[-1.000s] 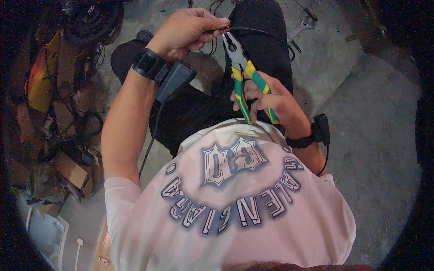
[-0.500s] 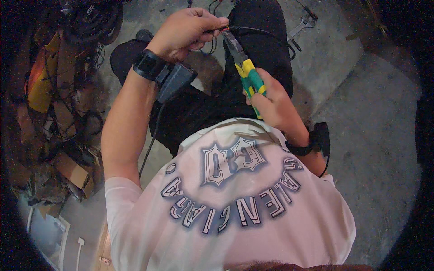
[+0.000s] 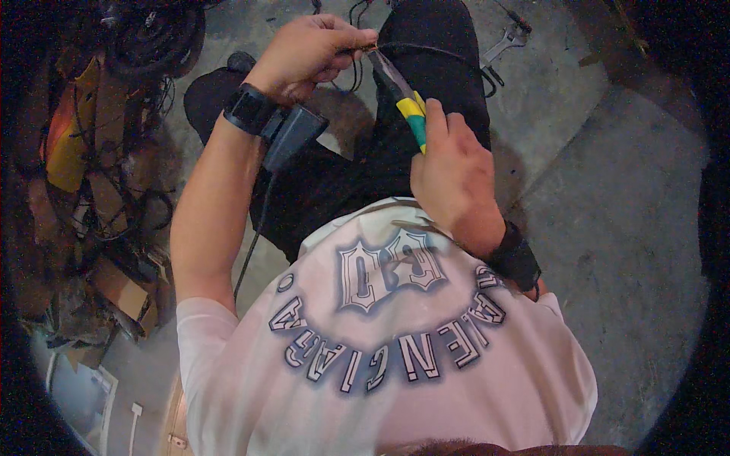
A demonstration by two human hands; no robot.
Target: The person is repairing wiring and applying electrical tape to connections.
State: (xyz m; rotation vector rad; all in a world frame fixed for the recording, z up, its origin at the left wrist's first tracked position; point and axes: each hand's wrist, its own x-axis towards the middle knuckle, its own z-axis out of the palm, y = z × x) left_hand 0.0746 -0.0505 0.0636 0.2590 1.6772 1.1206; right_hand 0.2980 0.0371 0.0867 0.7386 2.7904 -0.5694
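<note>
Near the top, my left hand (image 3: 323, 53) is closed, pinching the end of a dark cable (image 3: 414, 45) with small coloured wires at my fingertips. My right hand (image 3: 452, 171) is closed round yellow-and-green pliers (image 3: 413, 118), angled up and left over my dark-trousered knee. The pliers' jaws reach the wire ends just beside my left fingertips; whether they grip the wires is too small to tell. The cable runs right from my fingers across the knee. Each wrist wears a black strapped device, the left one with a cord running down.
A pile of cardboard (image 3: 122, 285), black cables, coiled dark hose (image 3: 148, 38) and yellow material (image 3: 72, 144) lies at the left. An adjustable wrench (image 3: 506, 45) lies on the grey concrete floor (image 3: 601, 213) at upper right, near smaller dark items.
The pliers' handles, spread a second ago, have closed in my right hand, which has since turned over, back upward, and shifted left. My left hand has barely moved.
</note>
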